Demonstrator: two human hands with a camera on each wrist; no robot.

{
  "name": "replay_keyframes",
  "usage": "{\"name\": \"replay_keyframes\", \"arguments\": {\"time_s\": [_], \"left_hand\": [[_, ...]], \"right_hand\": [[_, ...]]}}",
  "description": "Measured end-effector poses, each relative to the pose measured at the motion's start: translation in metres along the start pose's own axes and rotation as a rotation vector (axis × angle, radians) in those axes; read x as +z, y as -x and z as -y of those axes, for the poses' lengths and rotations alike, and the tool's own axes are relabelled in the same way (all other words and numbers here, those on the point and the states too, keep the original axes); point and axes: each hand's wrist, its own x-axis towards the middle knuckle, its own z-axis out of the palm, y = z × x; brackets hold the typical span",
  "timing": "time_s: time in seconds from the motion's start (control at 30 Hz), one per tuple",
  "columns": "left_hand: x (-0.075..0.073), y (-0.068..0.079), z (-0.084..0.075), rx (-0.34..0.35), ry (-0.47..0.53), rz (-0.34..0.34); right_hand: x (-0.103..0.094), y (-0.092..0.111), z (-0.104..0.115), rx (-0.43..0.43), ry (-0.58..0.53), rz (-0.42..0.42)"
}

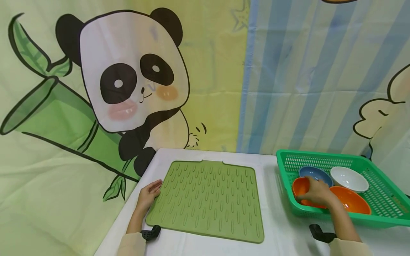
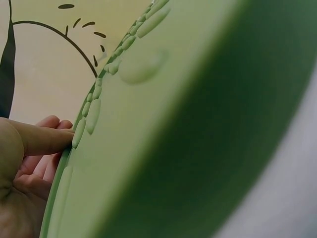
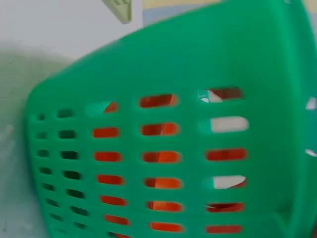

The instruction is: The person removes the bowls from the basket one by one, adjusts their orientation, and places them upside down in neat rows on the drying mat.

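Observation:
My left hand (image 1: 149, 193) lies at the left edge of a green ridged mat (image 1: 208, 199), its fingers fairly straight. In the left wrist view the fingertips of that hand (image 2: 39, 153) meet the mat's rim (image 2: 59, 188). Over at the right, my right hand (image 1: 317, 193) reaches into a green plastic basket (image 1: 339, 155) and grips a small orange bowl (image 1: 298, 185), thumb and fingers around its rim. A blue bowl (image 1: 312, 171) sits just behind this hand. The basket's slotted wall (image 3: 188, 64) hides the right hand in its wrist view.
A white bowl (image 1: 349, 179) and a larger orange bowl (image 1: 350, 201) also stand in the basket. White cloth (image 1: 270, 199) covers the table between mat and basket. Behind the table hangs a curtain (image 1: 214, 89) printed with a panda.

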Motion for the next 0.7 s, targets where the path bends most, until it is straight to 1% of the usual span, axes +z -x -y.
{"name": "replay_keyframes", "arguments": {"time_s": [0.17, 0.27, 0.37, 0.47, 0.53, 0.57, 0.7], "left_hand": [[0.0, 0.001, -0.002, -0.007, -0.002, 0.0], [0.0, 0.001, -0.002, -0.017, 0.004, 0.001], [-0.001, 0.001, -0.001, -0.015, 0.004, 0.004], [-0.001, 0.001, -0.001, -0.018, 0.001, 0.004], [0.0, 0.001, -0.002, -0.016, -0.002, 0.005], [0.0, 0.001, -0.002, -0.017, -0.003, 0.003], [-0.001, 0.001, -0.002, -0.014, 0.0, -0.004]], "right_hand": [[-0.014, 0.003, 0.004, 0.013, -0.102, -0.077], [-0.021, 0.003, 0.011, -0.007, -0.163, -0.144], [-0.027, 0.003, 0.021, -0.023, -0.224, -0.188], [-0.028, 0.005, 0.034, -0.049, -0.312, -0.204], [-0.027, 0.008, 0.044, -0.09, -0.394, -0.203], [-0.026, 0.009, 0.049, -0.126, -0.443, -0.204], [-0.02, 0.014, 0.071, -0.322, -0.647, -0.2]]}}
